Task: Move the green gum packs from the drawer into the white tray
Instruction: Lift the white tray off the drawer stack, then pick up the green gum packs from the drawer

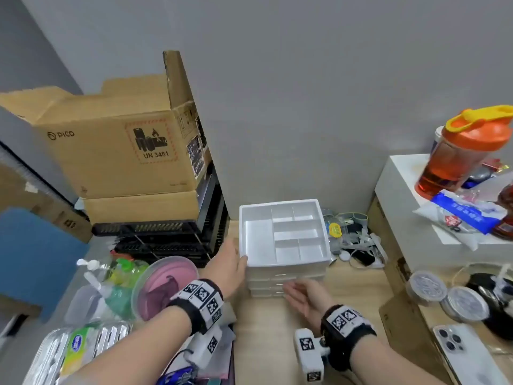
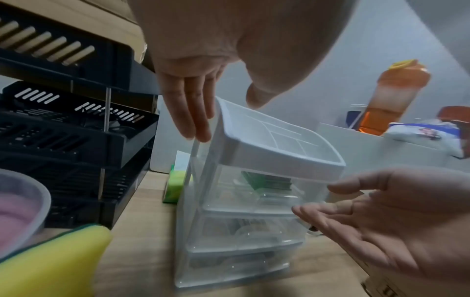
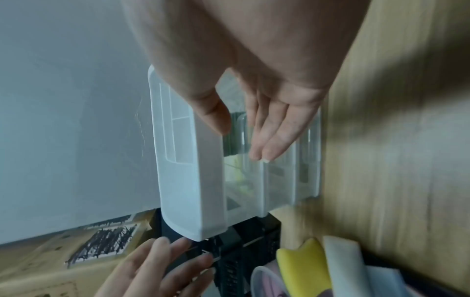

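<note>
The white divided tray (image 1: 258, 240) sits on top of a clear three-drawer unit (image 1: 266, 284) on the wooden desk, and all its compartments are bare. All the drawers are pushed in. In the left wrist view, green gum packs (image 2: 269, 181) show through the top drawer's wall. My left hand (image 1: 231, 262) is at the tray's left side with its fingers (image 2: 188, 112) straight and its thumb by the front-left corner. My right hand (image 1: 301, 294) hovers open just in front of the drawer fronts and holds nothing. Its fingertips (image 3: 264, 148) are near the upper drawers.
Cardboard boxes (image 1: 116, 145) on black stacked crates (image 1: 166, 240) stand close on the left. A pink-lidded bowl (image 1: 163, 284) and a yellow sponge (image 2: 50, 261) lie near my left arm. At the right are an orange shaker bottle (image 1: 460, 154), tins (image 1: 444, 295) and a phone (image 1: 466, 354). Cables (image 1: 358, 245) lie behind the unit.
</note>
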